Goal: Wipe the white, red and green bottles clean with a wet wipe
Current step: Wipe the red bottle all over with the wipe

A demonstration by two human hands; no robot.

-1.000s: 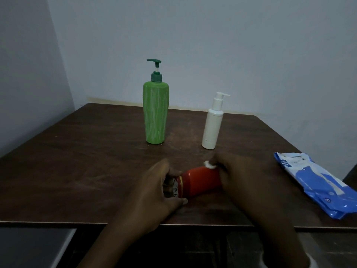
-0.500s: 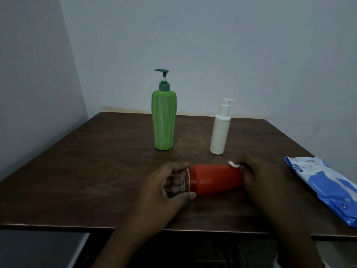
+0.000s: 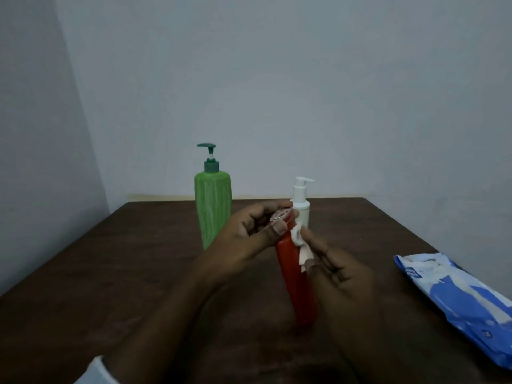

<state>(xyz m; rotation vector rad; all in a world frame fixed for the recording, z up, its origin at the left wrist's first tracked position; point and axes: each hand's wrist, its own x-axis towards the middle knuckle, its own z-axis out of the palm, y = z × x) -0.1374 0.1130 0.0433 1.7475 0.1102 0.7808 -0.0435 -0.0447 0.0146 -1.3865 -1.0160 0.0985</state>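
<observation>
Held upright above the tabletop, the red bottle looks light, rigid and slick, left hand fingers clamped around its cap, right hand fingers pressing the wet wipe against its side.

Streaky green bottle with a darker green pump, plain white bottle, red bottle, blue-and-white pack, dark brown desk.

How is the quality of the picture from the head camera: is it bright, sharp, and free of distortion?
Head view: the light is dim and flat, without glare or strong shadows. The hands and the red bottle look soft, probably from motion blur; the green bottle is sharper. The wide lens stretches the edges, where the blue wipes pack is cut by the frame.
</observation>
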